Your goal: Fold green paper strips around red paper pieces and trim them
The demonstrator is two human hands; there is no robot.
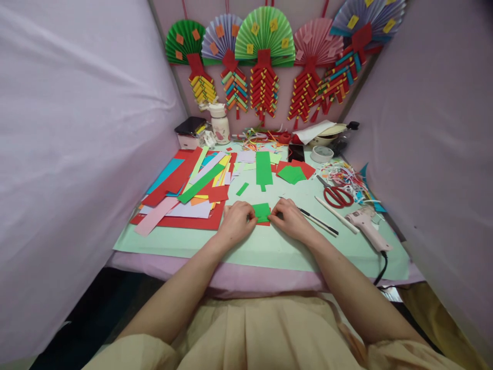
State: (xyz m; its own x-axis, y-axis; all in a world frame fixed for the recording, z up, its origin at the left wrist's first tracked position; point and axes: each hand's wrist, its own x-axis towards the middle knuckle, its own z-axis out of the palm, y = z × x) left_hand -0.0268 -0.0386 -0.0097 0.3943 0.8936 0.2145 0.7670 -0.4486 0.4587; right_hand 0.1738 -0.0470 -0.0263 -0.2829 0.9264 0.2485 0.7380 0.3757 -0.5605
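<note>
A small green paper piece (262, 212) lies over a red paper piece (264, 223), whose edge shows below it, near the middle of the table's front part. My left hand (238, 222) pinches the green piece at its left edge. At the right edge, the thumb and fingers of my right hand (288, 218) are closed on the same piece. Beyond my hands are a green strip (264, 167), a smaller green strip (242, 189) and several green pieces (291, 174) on red paper.
Coloured papers (188, 209) pile up at the left. On the right lie a black pen (319, 222), a white stick (336, 214), red-handled scissors (338, 196) and a glue gun (368, 229). A bottle (220, 124) and phone (296, 152) are behind; paper fans (265, 38) hang above.
</note>
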